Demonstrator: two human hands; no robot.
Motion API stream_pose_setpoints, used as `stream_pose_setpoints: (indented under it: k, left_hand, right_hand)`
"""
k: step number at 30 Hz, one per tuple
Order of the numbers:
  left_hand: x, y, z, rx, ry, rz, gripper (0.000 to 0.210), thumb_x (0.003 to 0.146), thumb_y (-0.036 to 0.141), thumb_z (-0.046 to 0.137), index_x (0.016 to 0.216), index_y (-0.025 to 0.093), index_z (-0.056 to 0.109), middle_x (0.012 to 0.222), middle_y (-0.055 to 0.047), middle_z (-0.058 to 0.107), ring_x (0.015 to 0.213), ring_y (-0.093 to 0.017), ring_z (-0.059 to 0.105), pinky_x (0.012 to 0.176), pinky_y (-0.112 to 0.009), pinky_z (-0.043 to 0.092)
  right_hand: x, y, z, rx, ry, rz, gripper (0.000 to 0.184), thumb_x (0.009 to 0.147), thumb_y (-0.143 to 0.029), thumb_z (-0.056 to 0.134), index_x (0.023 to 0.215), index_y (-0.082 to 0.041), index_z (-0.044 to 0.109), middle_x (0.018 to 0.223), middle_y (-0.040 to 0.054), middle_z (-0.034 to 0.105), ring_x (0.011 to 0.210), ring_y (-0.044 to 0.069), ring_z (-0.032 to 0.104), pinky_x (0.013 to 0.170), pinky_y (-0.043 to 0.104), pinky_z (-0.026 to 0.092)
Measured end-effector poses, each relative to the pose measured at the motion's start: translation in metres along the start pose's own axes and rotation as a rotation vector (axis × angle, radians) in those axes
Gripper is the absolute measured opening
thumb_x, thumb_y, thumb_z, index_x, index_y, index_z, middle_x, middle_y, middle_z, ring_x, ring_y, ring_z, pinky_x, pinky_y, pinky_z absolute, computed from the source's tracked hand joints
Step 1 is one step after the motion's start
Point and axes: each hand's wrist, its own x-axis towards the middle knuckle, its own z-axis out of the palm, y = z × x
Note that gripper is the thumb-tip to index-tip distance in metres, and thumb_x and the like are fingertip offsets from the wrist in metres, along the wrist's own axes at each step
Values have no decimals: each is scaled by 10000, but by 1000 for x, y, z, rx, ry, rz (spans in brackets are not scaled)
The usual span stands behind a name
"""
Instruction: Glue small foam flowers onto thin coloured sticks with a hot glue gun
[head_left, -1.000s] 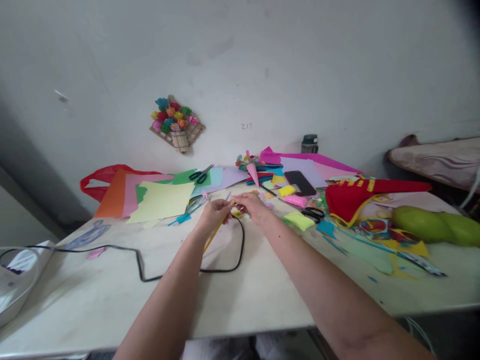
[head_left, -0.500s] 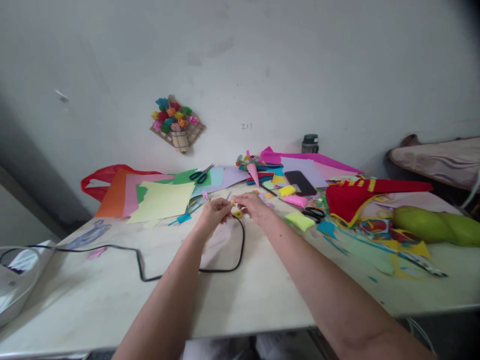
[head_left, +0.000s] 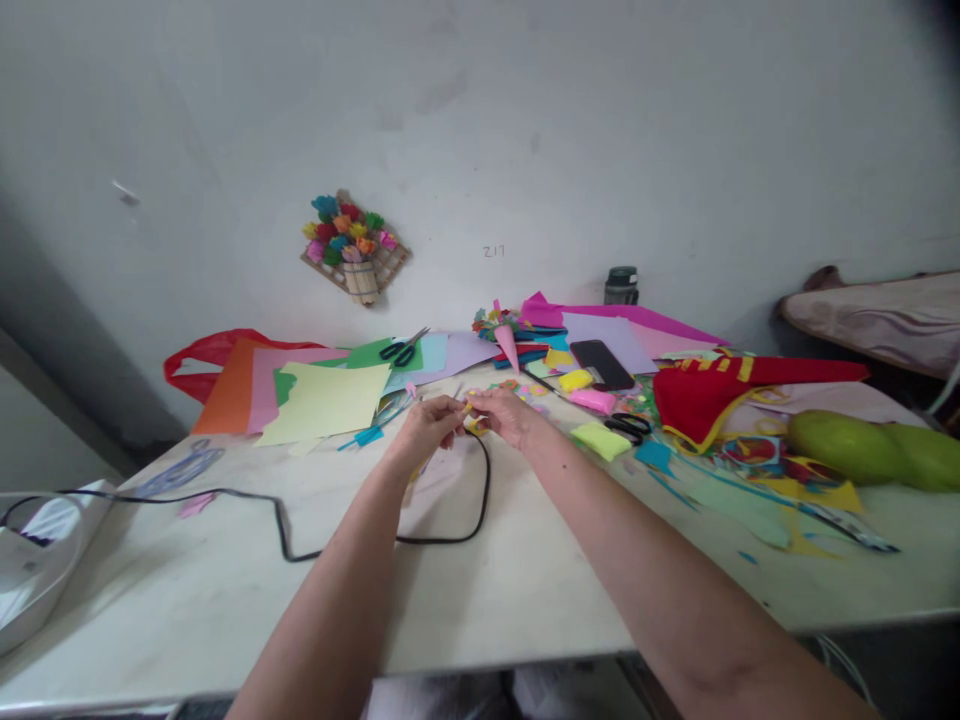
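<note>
Over the middle of the table, my left hand and my right hand meet fingertip to fingertip. Both are closed in a pinch on a small yellow piece, perhaps paper; most of it is hidden by the fingers. A black cable loops across the tabletop beneath the hands. Small coloured paper scraps lie just beyond my right hand. Left of my left hand is a blue paper scrap.
Coloured sheets lie back left, with scissors on them. To the right are a phone, a pink packet, more scissors, red cloth and a green lumpy object. A pink paper cone stands behind.
My hands stay together at nearly the same spot, with only a slight shift of the fingers around the yellow piece. Everything else lies as before.
</note>
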Motion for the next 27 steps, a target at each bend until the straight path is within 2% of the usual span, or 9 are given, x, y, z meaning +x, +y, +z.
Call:
stream_pose_setpoints:
  k: [3, 7, 11, 13, 16, 19, 23, 27]
  left_hand:
    - [-1, 2, 0, -18, -12, -29, 247, 667, 374, 619, 714, 140, 558, 519, 18, 546, 369, -55, 433, 379, -181, 319]
    - [-2, 6, -3, -23, 8, -43, 255, 667, 375, 623, 676, 129, 555, 505, 12, 540, 366, -52, 424, 376, -182, 308]
    - [-1, 9, -11, -86, 66, -4, 247, 651, 355, 644, 657, 123, 559, 501, 13, 543, 364, -44, 415, 376, -179, 304]
    - [1, 9, -17, -169, 173, 38, 257, 638, 357, 656, 718, 129, 567, 485, 23, 539, 350, -46, 410, 364, -177, 297]
    - [4, 7, -27, -356, 361, 88, 304, 640, 368, 655, 830, 149, 566, 455, 48, 514, 332, -45, 393, 343, -167, 271]
    - [6, 5, -35, -490, 489, 112, 306, 640, 357, 656, 854, 159, 563, 433, 71, 469, 326, -29, 366, 336, -149, 244]
    - [6, 1, -44, -519, 556, 158, 297, 617, 321, 672, 829, 143, 565, 451, 66, 474, 336, -24, 376, 339, -148, 249]
    - [7, -2, -48, -509, 576, 200, 292, 605, 306, 680, 805, 130, 561, 481, 53, 508, 346, -27, 399, 346, -154, 261]
  right_hand:
    - [1, 1, 0, 11, -8, -5, 227, 523, -313, 693, 578, -141, 557, 563, -15, 510, 551, 91, 451, 466, 207, 310]
    - [4, 3, 1, 4, 72, -29, 244, 509, -310, 712, 580, -132, 561, 535, -28, 489, 529, 76, 430, 458, 200, 311]
    - [6, 5, 4, -120, 135, -94, 258, 613, -387, 640, 638, -136, 586, 656, 12, 579, 533, 74, 453, 464, 204, 325]
    - [8, 7, 4, -294, 182, -149, 235, 680, -379, 576, 671, -145, 596, 715, 27, 609, 550, 83, 476, 485, 210, 346]
    - [10, 13, 8, -707, 257, -266, 182, 726, -320, 530, 705, -159, 611, 720, 32, 624, 624, 118, 525, 574, 237, 383]
    - [12, 19, 17, -1149, 220, -377, 180, 733, -279, 527, 808, -157, 636, 862, 78, 638, 801, 176, 553, 706, 279, 392]
    - [14, 27, 37, -1567, 83, -400, 327, 711, -237, 531, 1020, -147, 590, 1003, 124, 600, 953, 234, 515, 803, 320, 364]
    - [21, 33, 53, -1727, 43, -337, 389, 700, -233, 534, 1078, -144, 541, 1007, 134, 584, 964, 263, 499, 816, 348, 351]
